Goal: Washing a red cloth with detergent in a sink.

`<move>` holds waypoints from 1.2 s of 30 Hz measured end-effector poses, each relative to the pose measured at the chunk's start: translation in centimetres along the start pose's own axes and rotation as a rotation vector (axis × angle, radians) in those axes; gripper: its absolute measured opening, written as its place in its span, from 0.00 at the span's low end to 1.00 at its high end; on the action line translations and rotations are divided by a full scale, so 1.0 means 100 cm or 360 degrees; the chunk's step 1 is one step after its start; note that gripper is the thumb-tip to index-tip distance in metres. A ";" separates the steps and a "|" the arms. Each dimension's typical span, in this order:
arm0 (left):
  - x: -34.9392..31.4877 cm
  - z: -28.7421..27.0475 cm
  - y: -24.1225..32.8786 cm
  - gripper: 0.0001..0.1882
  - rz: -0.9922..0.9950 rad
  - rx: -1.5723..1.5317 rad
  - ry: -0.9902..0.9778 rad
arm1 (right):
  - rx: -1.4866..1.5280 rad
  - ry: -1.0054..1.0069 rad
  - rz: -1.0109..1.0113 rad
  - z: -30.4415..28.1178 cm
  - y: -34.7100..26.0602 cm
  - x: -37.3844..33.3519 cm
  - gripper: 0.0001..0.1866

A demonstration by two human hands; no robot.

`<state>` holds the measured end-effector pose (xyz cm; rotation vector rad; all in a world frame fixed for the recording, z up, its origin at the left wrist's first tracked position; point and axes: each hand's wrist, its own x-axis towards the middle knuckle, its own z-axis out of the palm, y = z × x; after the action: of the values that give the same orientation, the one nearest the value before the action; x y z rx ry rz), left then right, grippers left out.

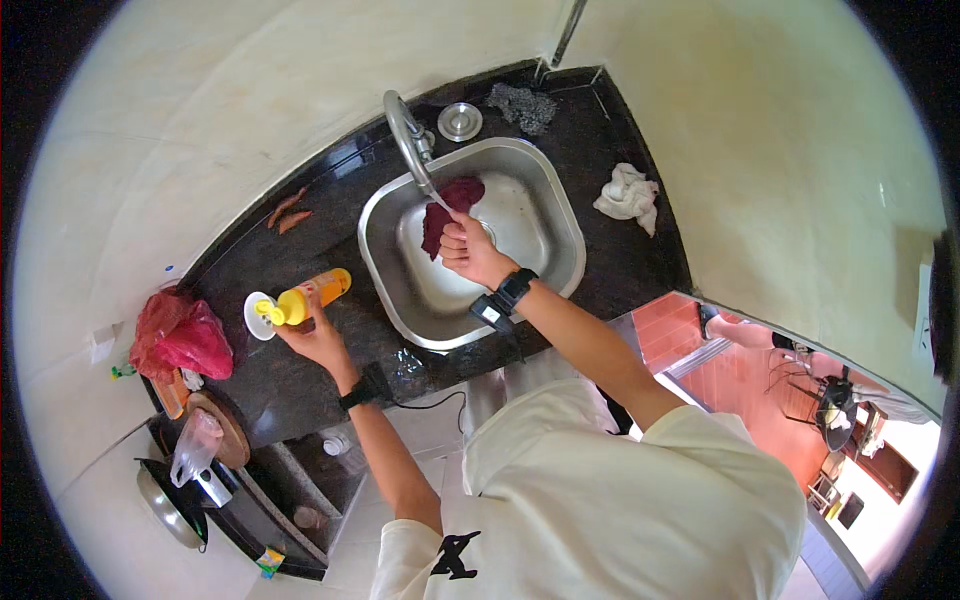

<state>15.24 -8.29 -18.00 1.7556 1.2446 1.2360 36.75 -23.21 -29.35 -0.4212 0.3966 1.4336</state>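
Note:
My left hand is wrapped round a yellow squeeze bottle above the dark counter, left of the sink. The bottle is tilted on its side, its yellow cap over a small white bowl. My right hand is over the steel sink, just below the faucet, with its fingers curled closed. A thin pale streak runs between the spout and these fingers; whether it is water or an object I cannot tell. Behind the hand, a dark red cloth lies in the sink.
A round metal drain strainer and a grey mesh scrubber sit behind the sink. To its right is a crumpled white cloth. Red plastic bags, a round wooden board and a wok stand at the left.

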 end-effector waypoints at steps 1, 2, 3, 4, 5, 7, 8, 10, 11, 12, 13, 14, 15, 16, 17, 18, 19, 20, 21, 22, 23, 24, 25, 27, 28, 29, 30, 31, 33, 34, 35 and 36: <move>-0.004 -0.003 0.014 0.25 -0.0002 0.0240 0.0022 | -0.0003 -0.0009 0.0023 0.006 0.003 -0.002 0.27; -0.008 -0.007 0.003 0.26 -0.0050 0.0085 0.0019 | 0.0031 0.0009 0.0027 0.011 0.006 -0.004 0.27; -0.008 -0.007 0.009 0.26 -0.0047 0.0083 0.0023 | 0.0065 0.0033 0.0007 0.011 0.004 -0.004 0.28; -0.010 -0.007 0.016 0.26 -0.0035 0.0203 -0.0013 | 0.0054 0.0027 0.0001 0.011 0.001 -0.003 0.27; -0.011 -0.006 0.021 0.27 -0.0024 0.0321 -0.0049 | 0.0051 0.0026 0.0000 0.010 -0.001 -0.002 0.27; -0.010 -0.013 0.009 0.28 -0.0061 0.0239 -0.0020 | 0.0179 0.0275 -0.0082 0.015 0.000 -0.002 0.25; -0.010 -0.016 0.003 0.28 -0.0097 0.0149 -0.0004 | 0.0203 0.0256 -0.0095 0.012 -0.001 -0.002 0.25; -0.010 -0.014 -0.005 0.27 -0.0069 0.0203 0.0007 | 0.0219 0.0180 -0.0115 -0.004 -0.008 -0.006 0.25; -0.010 -0.013 -0.008 0.27 -0.0043 0.0257 0.0008 | 0.0242 0.0108 -0.0140 -0.012 -0.014 -0.009 0.25; -0.011 -0.016 -0.010 0.27 -0.0048 0.0271 0.0022 | 0.0190 0.0147 -0.0138 -0.013 -0.015 -0.013 0.25; -0.014 -0.013 -0.008 0.27 -0.0108 0.0272 0.0028 | 0.0187 0.0148 -0.0135 -0.020 -0.021 -0.018 0.25; -0.016 -0.010 -0.006 0.26 -0.0169 0.0274 0.0032 | 0.0154 0.0055 -0.0153 -0.027 -0.026 -0.022 0.25; -0.014 -0.013 -0.011 0.26 -0.0173 0.0285 0.0037 | 0.0125 -0.0038 -0.0160 -0.027 -0.027 -0.027 0.25; -0.011 -0.016 -0.017 0.26 -0.0156 0.0207 0.0013 | 0.0157 0.0041 -0.0165 -0.028 -0.029 -0.032 0.24; -0.009 -0.018 -0.022 0.27 -0.0139 0.0129 -0.0013 | 0.0161 0.0044 -0.0154 -0.027 -0.030 -0.035 0.24; -0.008 -0.013 -0.020 0.27 -0.0144 0.0131 -0.0018 | 0.0144 0.0125 -0.0154 -0.032 -0.035 -0.038 0.23; -0.005 -0.009 -0.018 0.27 -0.0171 0.0062 0.0001 | 0.0127 0.0205 -0.0153 -0.036 -0.039 -0.042 0.21; -0.003 -0.005 -0.017 0.28 -0.0198 -0.0007 0.0019 | 0.0144 0.0159 -0.0161 -0.042 -0.042 -0.044 0.18; -0.001 -0.006 -0.018 0.28 -0.0200 0.0006 0.0023 | 0.0149 0.0161 -0.0149 -0.039 -0.043 -0.047 0.18; 0.001 -0.008 -0.021 0.29 -0.0187 0.0086 0.0029 | 0.0105 0.0259 -0.0150 -0.033 -0.045 -0.052 0.17; 0.001 -0.010 -0.024 0.30 -0.0173 0.0168 0.0034 | 0.0061 0.0356 -0.0149 -0.027 -0.045 -0.056 0.17; 0.000 -0.007 -0.024 0.30 -0.0176 0.0170 0.0027 | 0.0066 0.0363 -0.0151 -0.029 -0.049 -0.060 0.17; -0.004 -0.006 -0.023 0.29 -0.0100 0.0238 0.0023 | 0.0035 0.0381 -0.0193 -0.032 -0.052 -0.064 0.16; -0.015 -0.008 -0.026 0.29 -0.0023 0.0309 0.0015 | 0.0010 0.0402 -0.0235 -0.033 -0.059 -0.070 0.16; -0.027 -0.011 -0.038 0.26 -0.0180 0.0164 0.0240 | 0.0000 0.0424 -0.0241 -0.032 -0.060 -0.071 0.16; -0.040 -0.016 -0.048 0.23 -0.0337 0.0015 0.0463 | -0.0011 0.0449 -0.0250 -0.031 -0.062 -0.072 0.16; -0.055 -0.018 -0.054 0.20 -0.0660 -0.0216 0.0468 | -0.0001 0.0463 -0.0267 -0.033 -0.065 -0.075 0.16; -0.073 -0.012 -0.053 0.16 -0.0988 -0.0446 0.0471 | -0.0029 0.0453 -0.0305 -0.037 -0.069 -0.079 0.17; -0.111 0.052 -0.015 0.12 -0.0889 -0.0473 -0.0070 | -0.0056 0.0458 -0.0351 -0.044 -0.074 -0.088 0.17; -0.120 0.083 -0.011 0.11 -0.0933 -0.0461 -0.0503 | -0.0152 0.0470 -0.0378 -0.044 -0.076 -0.094 0.19; -0.124 0.120 -0.014 0.15 -0.1224 -0.0604 -0.0788 | -0.0252 0.0481 -0.0399 -0.044 -0.077 -0.099 0.22; -0.128 0.154 -0.020 0.20 -0.1161 -0.0661 -0.1040 | -0.0258 0.0486 -0.0385 -0.043 -0.075 -0.104 0.22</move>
<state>27.72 -19.42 -29.21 1.0914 0.9879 0.3947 43.18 -34.93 -27.54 -0.7986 0.4585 1.1708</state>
